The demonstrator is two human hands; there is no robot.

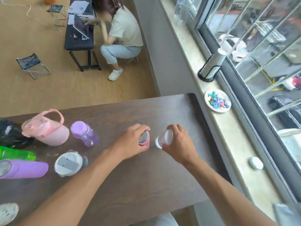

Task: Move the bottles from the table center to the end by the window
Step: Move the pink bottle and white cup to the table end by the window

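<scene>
Dark wood table (114, 185) is being cleared toward its window end at 2 o'clock. Two bottles are being carried there: the left hand (132, 142) is wrapped around a pink bottle (144, 141), the right hand (177, 141) is closed on a clear bottle (162, 139). Looks barely started tbh, since six or so bottles (48, 144) are still being left at 9 o'clock.

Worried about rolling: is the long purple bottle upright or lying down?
Lying down: the long purple bottle rests on its side on the table.
</scene>
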